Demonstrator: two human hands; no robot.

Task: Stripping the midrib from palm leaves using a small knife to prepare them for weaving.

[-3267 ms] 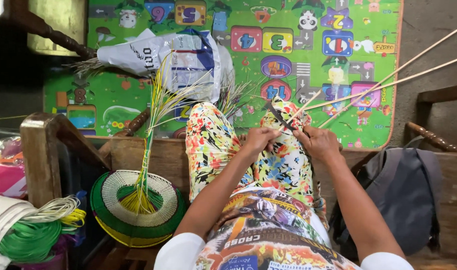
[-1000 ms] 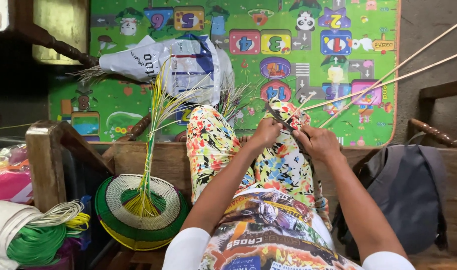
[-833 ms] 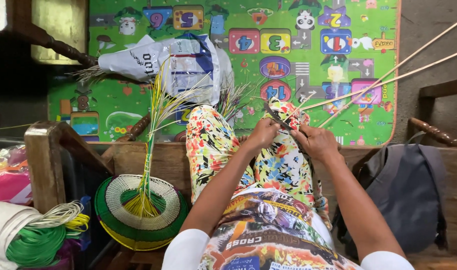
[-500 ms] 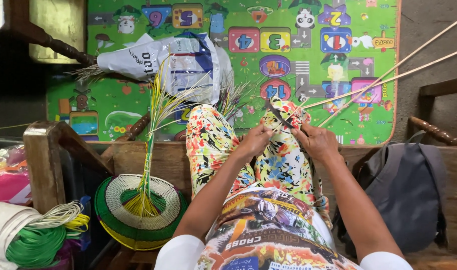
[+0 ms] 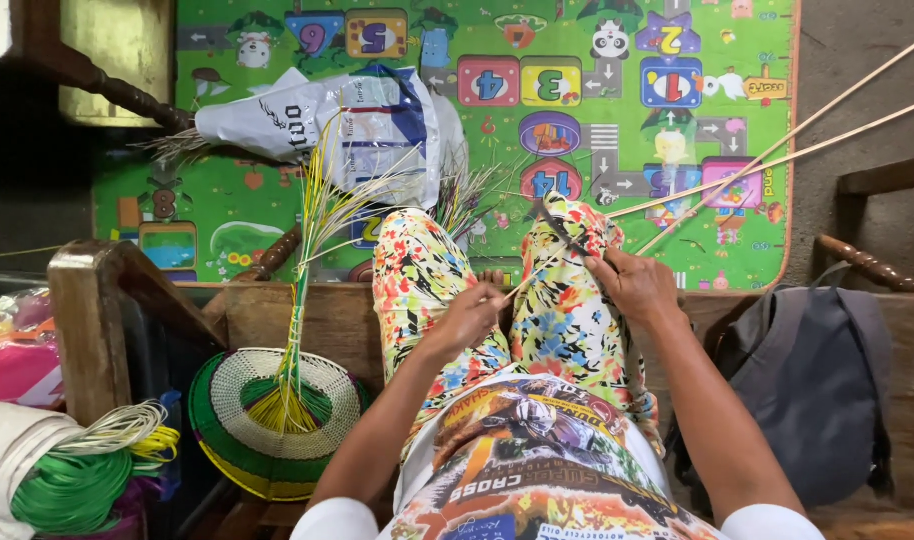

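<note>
In the head view, the left hand point(image 5: 467, 318) pinched the near end of a thin pale strip point(image 5: 537, 270) over the flowered lap, while the right hand point(image 5: 635, 285) gripped a dark blade point(image 5: 560, 228) against it. Long bamboo sticks point(image 5: 777, 155) slanted above the play mat point(image 5: 577, 60).

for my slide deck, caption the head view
Seated person's left hand and right hand work thin cane strips over floral-trousered knees.

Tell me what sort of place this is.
Probably a home used for handcraft weaving: a children's play mat covers the floor, a half-woven green and cream basket sits by a wooden bench, and coiled strips lie nearby.
</note>
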